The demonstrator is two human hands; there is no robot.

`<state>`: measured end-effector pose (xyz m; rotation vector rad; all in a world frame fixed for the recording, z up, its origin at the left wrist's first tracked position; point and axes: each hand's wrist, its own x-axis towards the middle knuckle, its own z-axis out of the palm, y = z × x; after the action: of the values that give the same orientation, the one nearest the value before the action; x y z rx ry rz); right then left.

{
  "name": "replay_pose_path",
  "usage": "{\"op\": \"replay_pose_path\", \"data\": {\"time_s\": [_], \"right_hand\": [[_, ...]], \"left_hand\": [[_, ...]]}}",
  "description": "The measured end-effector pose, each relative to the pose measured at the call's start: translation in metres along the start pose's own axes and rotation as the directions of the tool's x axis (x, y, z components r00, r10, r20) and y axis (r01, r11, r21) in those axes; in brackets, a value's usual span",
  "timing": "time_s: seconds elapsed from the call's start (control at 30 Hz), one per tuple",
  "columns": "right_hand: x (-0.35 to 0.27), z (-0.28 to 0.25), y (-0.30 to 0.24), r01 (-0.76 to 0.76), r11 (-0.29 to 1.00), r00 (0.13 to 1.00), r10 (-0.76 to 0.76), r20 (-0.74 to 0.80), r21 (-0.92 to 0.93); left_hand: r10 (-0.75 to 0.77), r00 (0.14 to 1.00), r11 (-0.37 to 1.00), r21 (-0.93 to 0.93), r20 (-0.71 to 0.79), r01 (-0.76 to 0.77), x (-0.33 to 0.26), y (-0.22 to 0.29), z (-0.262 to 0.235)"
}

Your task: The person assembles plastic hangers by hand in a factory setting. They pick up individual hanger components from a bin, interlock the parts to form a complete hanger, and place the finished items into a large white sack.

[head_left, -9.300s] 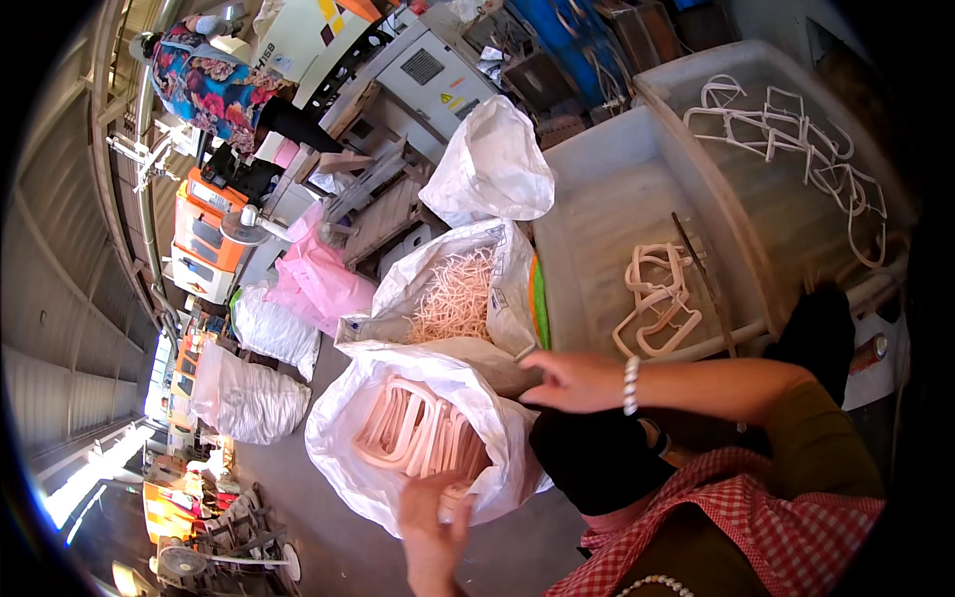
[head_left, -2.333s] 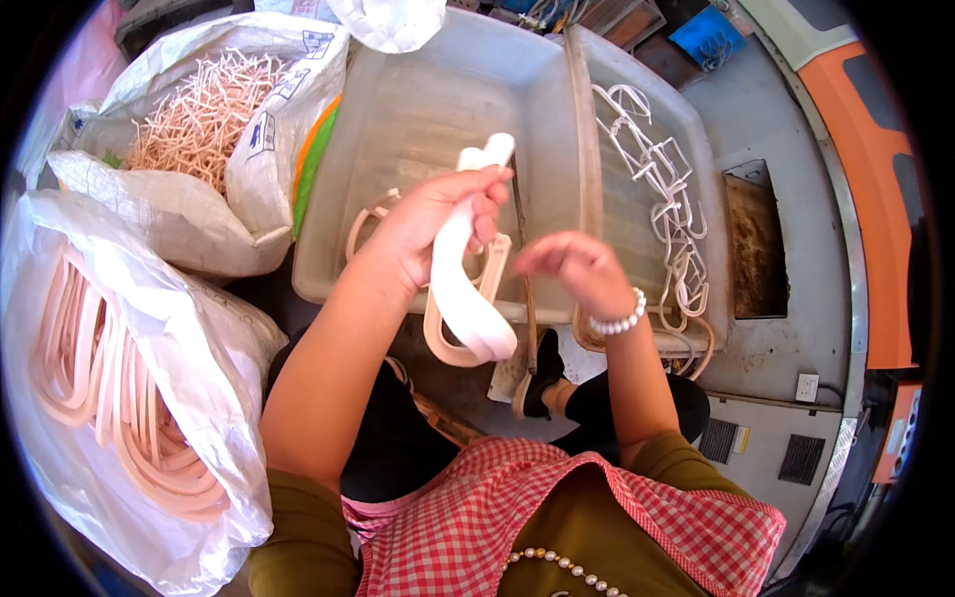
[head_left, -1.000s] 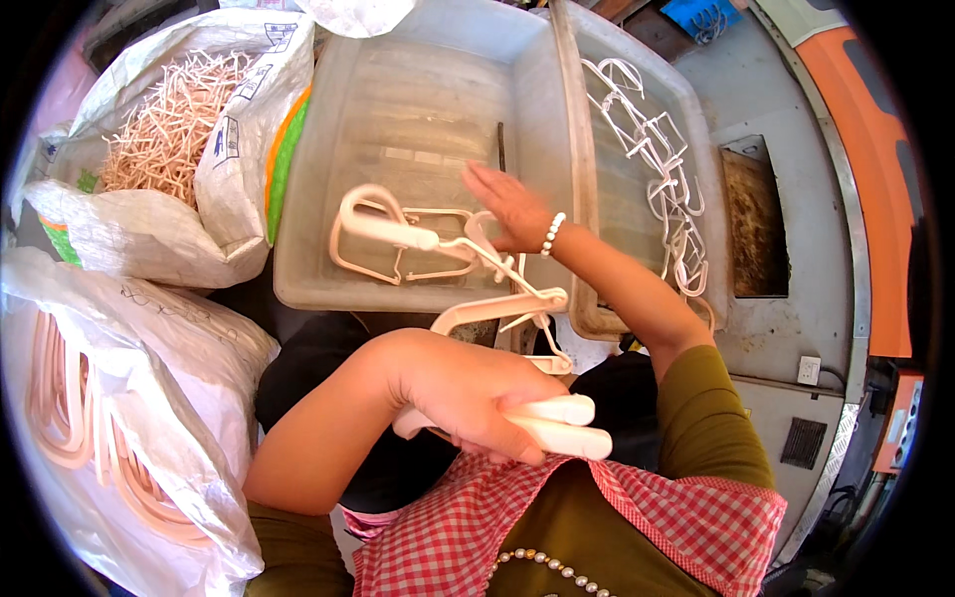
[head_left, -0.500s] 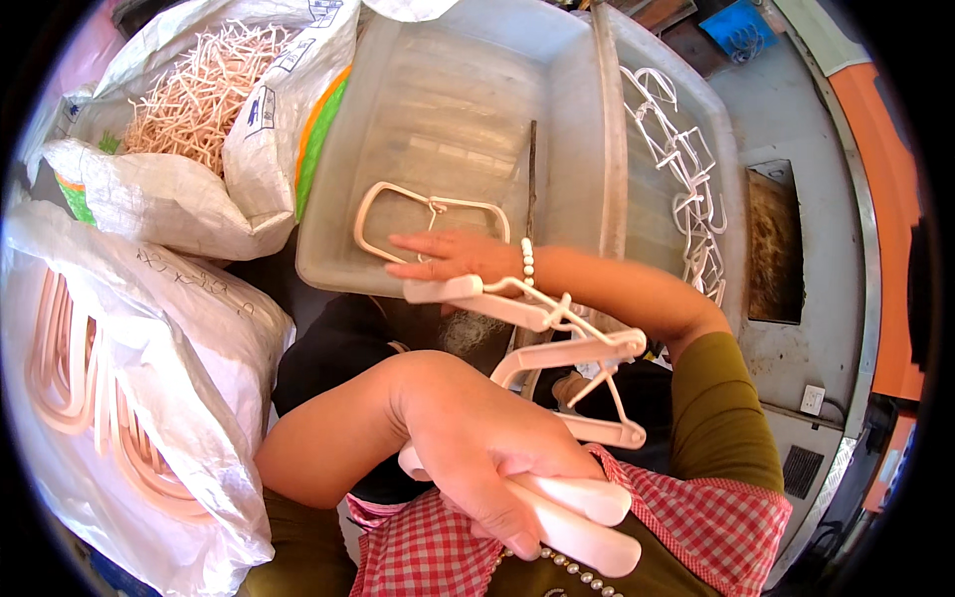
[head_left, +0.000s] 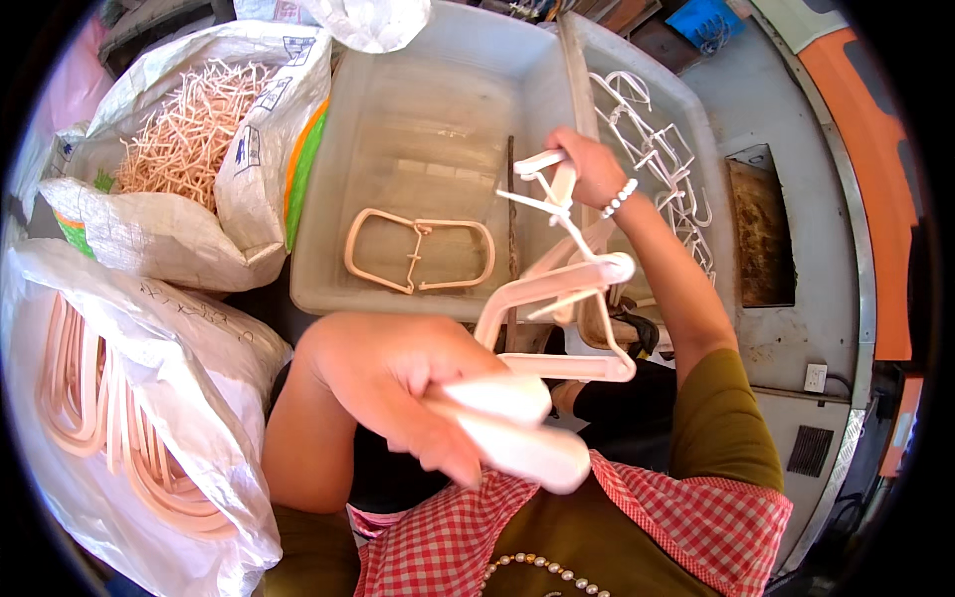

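My left hand (head_left: 398,393) reaches across my lap, wrapped around smooth pale pink plastic U-shaped pieces (head_left: 517,438), whose blunt ends stick out toward me. Beyond it hang more pale pink frame pieces (head_left: 557,279), linked by thin struts; whether they join the pieces in my left hand is hidden. My right hand (head_left: 589,169), with a white bead bracelet, is raised over the tubs' shared wall, its fingers closed on the upper end of these linked pieces. Inside the grey tub (head_left: 448,60) lies a pink looped frame (head_left: 418,251) with a hooked strut across its middle.
A white sack (head_left: 149,244) of thin pink struts (head_left: 189,134) stands at far left. Nearer, another white bag (head_left: 199,398) holds U-shaped pink pieces (head_left: 109,408). White linked frames (head_left: 657,149) lie in the right tub. A grey metal cabinet (head_left: 751,109) stands farther right.
My right hand has moved up and to the right, from outstretched above the looped frame to closed on the linked pieces' upper end. My left hand has shifted up and left.
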<state>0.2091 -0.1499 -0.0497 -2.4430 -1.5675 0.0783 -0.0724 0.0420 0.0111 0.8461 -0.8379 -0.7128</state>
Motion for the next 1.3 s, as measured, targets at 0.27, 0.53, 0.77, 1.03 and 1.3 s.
{"op": "replay_pose_path", "data": {"time_s": [0.27,0.53,0.77,1.03,1.3], "right_hand": [[-0.045,-0.058,0.013,-0.269,0.881,0.945,0.319,0.070,-0.389],[-0.081,-0.091,-0.019,-0.491,0.828,0.867,0.433,0.249,0.271],[-0.097,-0.075,-0.080,-0.524,0.269,0.849,0.083,0.522,0.808],[-0.104,-0.040,-0.119,-0.319,-0.549,0.948,-0.168,0.271,0.773],[-0.110,-0.049,-0.148,-0.362,-0.354,0.932,-0.126,0.339,0.862]], "left_hand": [[-0.320,0.723,0.848,0.155,-0.612,0.507,0.009,-0.009,-0.007],[0.105,0.431,0.493,0.423,-0.896,0.760,0.010,-0.031,-0.036],[0.260,0.405,0.505,0.480,-0.877,0.717,0.020,-0.038,-0.052],[0.280,0.417,0.576,0.499,-0.865,0.648,0.014,-0.037,-0.048],[0.307,0.475,0.477,0.565,-0.825,0.673,0.014,-0.037,-0.048]]}}
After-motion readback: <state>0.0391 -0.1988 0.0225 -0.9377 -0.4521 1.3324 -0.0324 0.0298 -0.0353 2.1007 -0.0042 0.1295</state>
